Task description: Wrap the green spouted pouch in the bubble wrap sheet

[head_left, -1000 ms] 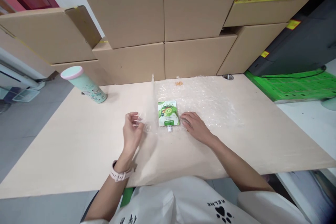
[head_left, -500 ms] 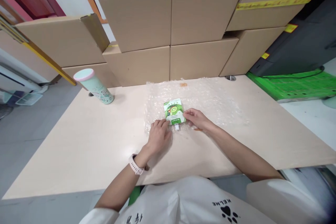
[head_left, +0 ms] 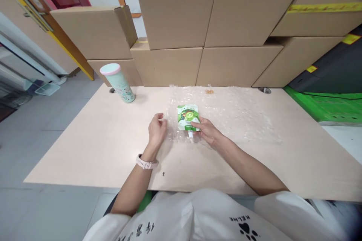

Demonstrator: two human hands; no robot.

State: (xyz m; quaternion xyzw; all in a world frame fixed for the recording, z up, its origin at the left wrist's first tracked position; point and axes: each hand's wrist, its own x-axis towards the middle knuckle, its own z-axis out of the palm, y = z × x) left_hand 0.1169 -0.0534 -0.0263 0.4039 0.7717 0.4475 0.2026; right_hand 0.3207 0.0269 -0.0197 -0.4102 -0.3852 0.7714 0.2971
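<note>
A green and white spouted pouch (head_left: pixel 187 115) with kiwi fruit printed on it lies over a sheet of bubble wrap (head_left: pixel 234 116), its white cap pointing toward me. My right hand (head_left: pixel 207 131) grips the pouch's lower right corner, thumb on the front and fingers partly hidden beneath. To the left of the pouch, apart from it, my left hand (head_left: pixel 157 130) is beside the wrap's left edge with fingers loosely bent and nothing visible in them. A pale watch band (head_left: pixel 146 162) circles the left wrist.
A mint tumbler (head_left: pixel 120 84) with a pink rim stands at the table's (head_left: pixel 98 150) back left. Stacked cardboard boxes (head_left: pixel 169 66) wall off the back edge. On the right is a green slatted platform (head_left: pixel 333 109) beneath a dark case. A small dark mark (head_left: pixel 163 174) shows near the front edge.
My left hand has let go of the pouch's left side and moved left. My right hand has shifted its grip, its thumb now across the pouch front. The camera view has turned slightly left.
</note>
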